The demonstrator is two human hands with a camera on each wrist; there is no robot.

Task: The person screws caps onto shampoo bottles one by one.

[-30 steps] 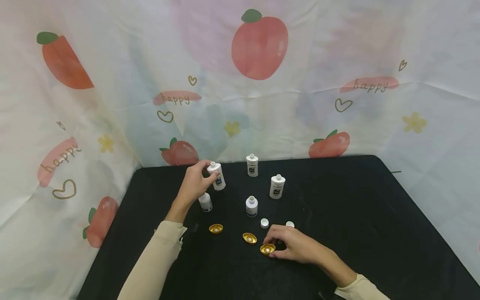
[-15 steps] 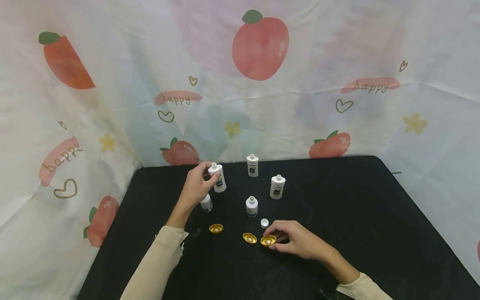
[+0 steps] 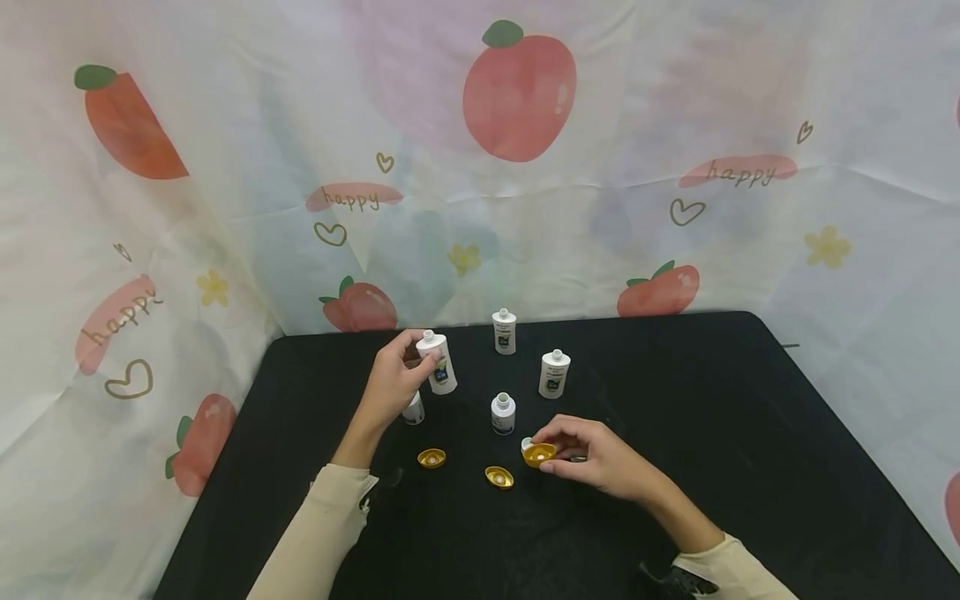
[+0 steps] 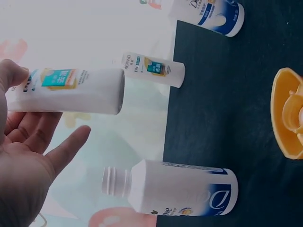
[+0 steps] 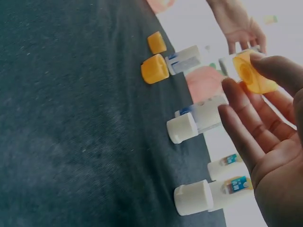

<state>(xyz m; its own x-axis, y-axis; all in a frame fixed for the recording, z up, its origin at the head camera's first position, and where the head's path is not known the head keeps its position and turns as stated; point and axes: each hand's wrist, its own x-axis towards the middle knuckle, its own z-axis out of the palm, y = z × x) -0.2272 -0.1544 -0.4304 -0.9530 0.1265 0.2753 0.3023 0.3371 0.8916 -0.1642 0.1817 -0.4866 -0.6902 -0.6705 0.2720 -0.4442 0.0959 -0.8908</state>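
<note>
My left hand [image 3: 393, 375] grips a white oval bottle [image 3: 441, 367] with an uncapped neck, tilted slightly. In the left wrist view its label and base show, and it appears raised off the table. Behind that hand stands a smaller white bottle [image 3: 415, 409], partly hidden. My right hand [image 3: 609, 460] pinches a yellow oval bottle cap [image 3: 540, 455], hollow side up, between thumb and fingers, with a gap between it and the held bottle. Two similar yellow caps, a left one [image 3: 431, 458] and a middle one [image 3: 499, 477], lie on the black table.
Three more uncapped white bottles stand upright: one at the back [image 3: 505, 333], one to the right [image 3: 553, 375], one in the middle [image 3: 503, 414]. Two round white caps, one nearer [image 5: 182, 127] and one lower [image 5: 193, 197], lie by the right hand. A patterned curtain [image 3: 525, 242] borders the table.
The right hand has lifted the yellow cap off the table and carried it away from the body, past the white caps. The left hand has brought its bottle slightly nearer and to the right.
</note>
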